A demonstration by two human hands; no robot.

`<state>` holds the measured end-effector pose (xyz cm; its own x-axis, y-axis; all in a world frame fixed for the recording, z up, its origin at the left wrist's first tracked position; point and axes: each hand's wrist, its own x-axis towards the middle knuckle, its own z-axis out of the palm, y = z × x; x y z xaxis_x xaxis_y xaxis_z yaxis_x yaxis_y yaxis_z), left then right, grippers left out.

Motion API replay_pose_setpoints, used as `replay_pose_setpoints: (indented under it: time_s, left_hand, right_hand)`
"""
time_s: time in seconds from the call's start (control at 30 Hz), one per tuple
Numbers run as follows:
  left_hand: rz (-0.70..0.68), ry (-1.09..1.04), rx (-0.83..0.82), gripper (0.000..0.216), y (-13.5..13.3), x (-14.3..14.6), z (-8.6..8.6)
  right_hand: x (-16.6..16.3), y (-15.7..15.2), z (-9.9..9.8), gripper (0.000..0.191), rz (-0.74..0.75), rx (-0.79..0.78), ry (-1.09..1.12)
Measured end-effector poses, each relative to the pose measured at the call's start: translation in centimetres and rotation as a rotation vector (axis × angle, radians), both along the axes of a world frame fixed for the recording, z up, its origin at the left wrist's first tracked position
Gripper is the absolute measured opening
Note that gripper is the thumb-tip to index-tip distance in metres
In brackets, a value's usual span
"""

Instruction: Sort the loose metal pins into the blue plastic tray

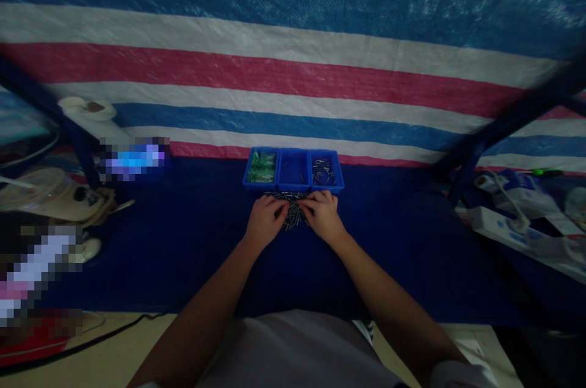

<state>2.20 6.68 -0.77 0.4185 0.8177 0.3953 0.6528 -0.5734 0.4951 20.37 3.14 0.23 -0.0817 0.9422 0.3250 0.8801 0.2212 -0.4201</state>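
Observation:
A heap of small metal pins (pixel 293 212) lies on the dark blue table cloth (pixel 192 254), just in front of three small blue trays. My left hand (pixel 265 217) rests on the heap's left side with its fingers curled into the pins. On the right side sits my right hand (pixel 323 214), its fingers also bent down onto the pins. What each hand pinches is too small to make out. The left tray (pixel 260 168) holds green parts, the middle tray (pixel 293 169) is nearly bare, and the right tray (pixel 326 171) holds several metal pins.
A striped blue, white and red tarpaulin (pixel 293 71) hangs behind the table. A white power strip with cables (pixel 513 229) lies at the right. Pale devices and a white roll (pixel 89 110) stand at the left. Dark blue frame bars (pixel 513 119) slant at both sides.

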Motion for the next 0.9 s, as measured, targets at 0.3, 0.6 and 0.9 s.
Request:
replay_pose_setpoints:
  time_s: [0.3, 0.6, 0.9]
  left_hand:
    - [0.010, 0.005, 0.023, 0.018, 0.1, 0.0, -0.3]
    - [0.017, 0.020, 0.037, 0.017, -0.1, 0.1, 0.0]
    - [0.008, 0.005, 0.040, 0.016, -0.5, 0.0, 0.8]
  right_hand:
    - [0.1, 0.0, 0.3, 0.019, 0.047, 0.039, 0.040]
    - [0.3, 0.1, 0.2, 0.017, 0.062, 0.054, 0.051]
    - [0.2, 0.0, 0.5, 0.014, 0.065, 0.054, 0.051]
